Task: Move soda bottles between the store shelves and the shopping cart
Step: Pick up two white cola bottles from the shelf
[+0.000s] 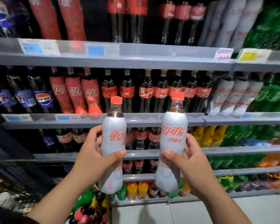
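Observation:
I hold two white-sleeved cola bottles with red caps upright in front of the store shelves. My left hand [94,156] grips the left white bottle [114,136] around its middle. My right hand [187,160] grips the right white bottle [174,135] the same way. More white-sleeved bottles [233,96] stand on the middle shelf [152,119] to the right. The shopping cart [90,206] sits low at the left, with several green, orange and dark bottles lying in it.
Shelves are packed with blue-labelled cola [23,96] at left, red-labelled cola [152,91] in the middle and green bottles [273,94] at right. Lower shelves hold orange and green drinks [208,135]. Pale floor tiles [200,212] show at the bottom right.

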Demonstrator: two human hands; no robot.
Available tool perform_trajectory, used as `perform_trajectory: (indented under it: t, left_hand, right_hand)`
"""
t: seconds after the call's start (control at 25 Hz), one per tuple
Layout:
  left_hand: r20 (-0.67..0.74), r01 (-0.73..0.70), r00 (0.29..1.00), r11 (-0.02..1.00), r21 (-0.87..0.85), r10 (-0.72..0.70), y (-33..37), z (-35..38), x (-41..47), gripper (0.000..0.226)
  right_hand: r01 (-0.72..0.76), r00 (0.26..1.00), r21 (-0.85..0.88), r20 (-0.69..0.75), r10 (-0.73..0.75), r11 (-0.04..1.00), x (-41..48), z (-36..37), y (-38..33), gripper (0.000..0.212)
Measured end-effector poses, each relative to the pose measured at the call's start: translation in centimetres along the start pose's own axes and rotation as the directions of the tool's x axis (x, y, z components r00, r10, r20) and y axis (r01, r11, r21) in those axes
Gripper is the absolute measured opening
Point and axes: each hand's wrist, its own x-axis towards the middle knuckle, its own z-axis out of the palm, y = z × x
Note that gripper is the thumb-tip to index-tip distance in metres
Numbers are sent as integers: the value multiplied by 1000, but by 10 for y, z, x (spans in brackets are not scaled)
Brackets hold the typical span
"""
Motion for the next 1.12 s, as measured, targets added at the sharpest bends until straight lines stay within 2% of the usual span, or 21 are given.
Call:
perform_trajectory:
  t: [0.2,0.44,0.52,0.8,1.0,1.12]
  left_hand:
    - [-8,-40,999,999,-11,39,22,70,-2,91]
    - [44,-218,975,975,-30,219,69,144,15,76]
    - [70,-263,962,964,-31,264,86,165,22,80]
    - [153,-432,893,901,33,423,143,209,53,86]
    - [175,-521,843,853,37,508,173,230,104,88]
    - [192,-564,813,825,24,550,186,238,143,89]
  right_hand:
    - [59,998,-4,-25,-59,998,-3,-71,-23,56]
    - [154,985,-34,-73,-156,987,-13,-140,-65,80]
    - [193,977,-75,-81,-199,978,-16,-158,-83,83]
    - [324,928,-240,-109,-357,915,-3,-191,-139,55]
    - [362,890,-276,-180,-418,890,36,-200,-165,65]
    - [381,870,-285,-210,-445,879,66,-205,-178,62]
